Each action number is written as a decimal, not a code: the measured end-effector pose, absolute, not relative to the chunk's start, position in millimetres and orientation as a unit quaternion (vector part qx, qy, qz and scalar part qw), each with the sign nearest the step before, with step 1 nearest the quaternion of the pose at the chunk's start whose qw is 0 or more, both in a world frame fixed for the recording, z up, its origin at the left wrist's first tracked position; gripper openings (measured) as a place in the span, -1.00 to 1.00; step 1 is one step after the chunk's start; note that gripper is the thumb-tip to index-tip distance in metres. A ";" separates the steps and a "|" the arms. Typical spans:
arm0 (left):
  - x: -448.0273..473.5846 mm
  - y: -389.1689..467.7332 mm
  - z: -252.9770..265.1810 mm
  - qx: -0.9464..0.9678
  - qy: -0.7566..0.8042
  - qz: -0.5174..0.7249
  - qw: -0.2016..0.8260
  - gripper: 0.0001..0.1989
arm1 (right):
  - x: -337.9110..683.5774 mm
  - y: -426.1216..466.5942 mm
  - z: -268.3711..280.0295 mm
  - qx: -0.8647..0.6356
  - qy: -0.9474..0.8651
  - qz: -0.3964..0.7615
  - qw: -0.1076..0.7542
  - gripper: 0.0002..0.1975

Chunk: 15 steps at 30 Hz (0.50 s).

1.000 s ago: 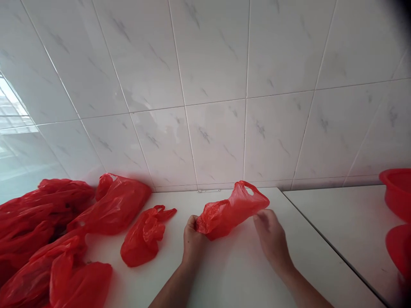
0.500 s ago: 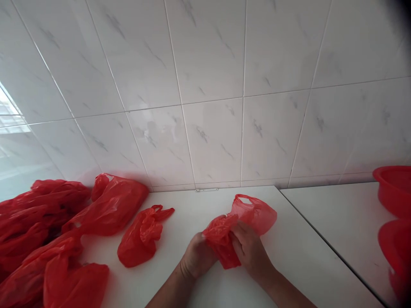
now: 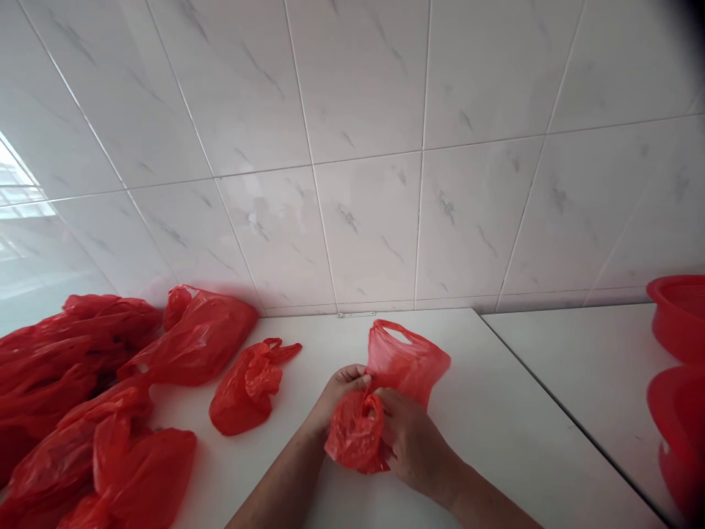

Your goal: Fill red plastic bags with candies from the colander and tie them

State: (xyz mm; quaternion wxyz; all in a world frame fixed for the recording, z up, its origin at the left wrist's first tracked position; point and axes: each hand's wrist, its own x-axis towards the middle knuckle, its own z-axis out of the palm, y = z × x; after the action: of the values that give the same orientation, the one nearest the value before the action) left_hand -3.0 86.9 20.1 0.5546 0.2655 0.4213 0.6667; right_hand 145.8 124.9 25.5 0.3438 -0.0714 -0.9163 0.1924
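Note:
A thin red plastic bag [image 3: 358, 433] is bunched between my two hands over the white tabletop [image 3: 324, 338]. My left hand [image 3: 341, 389] pinches it at the far left side, thumb against fingers. On the right, my right hand [image 3: 410, 437] is closed on the bag's gathered part, its fingertips partly hidden in the folds. Just beyond my hands spreads more red plastic with a handle loop [image 3: 405, 360]; whether it belongs to the same bag I cannot tell. Left of my hands lies a small crumpled red bag [image 3: 245, 393], touched by neither hand.
A heap of red plastic bags [image 3: 49, 375] covers the left end of the table. Two red plastic basins [image 3: 683, 319] stand at the right edge. A seam [image 3: 551, 393] crosses the tabletop, and a tiled wall [image 3: 369, 228] rises behind.
My left hand has moved up to pinch the bag farther back, and my right hand has turned and come nearer. The part with the handle loop has shifted left. The view has tilted slightly.

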 end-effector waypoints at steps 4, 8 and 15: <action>-27.0 90.6 9.9 0.227 0.415 0.750 0.463 -0.77 | 154.6 138.0 27.9 -0.122 -0.947 0.202 0.218 -0.84; -47.4 91.1 7.0 0.206 0.426 0.797 0.377 -0.75 | 171.4 169.2 33.1 -0.260 -0.941 0.144 0.162 -0.80; -45.2 94.7 -0.8 0.234 0.521 0.756 0.321 -0.85 | 191.8 193.4 51.6 -0.317 -0.874 0.284 0.234 -0.70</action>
State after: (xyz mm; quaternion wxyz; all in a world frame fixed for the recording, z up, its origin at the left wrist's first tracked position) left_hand -45.2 94.7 -0.8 0.3208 0.2344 0.5206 0.7558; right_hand 191.8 193.4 51.6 0.2337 -0.3170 -0.8743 0.2836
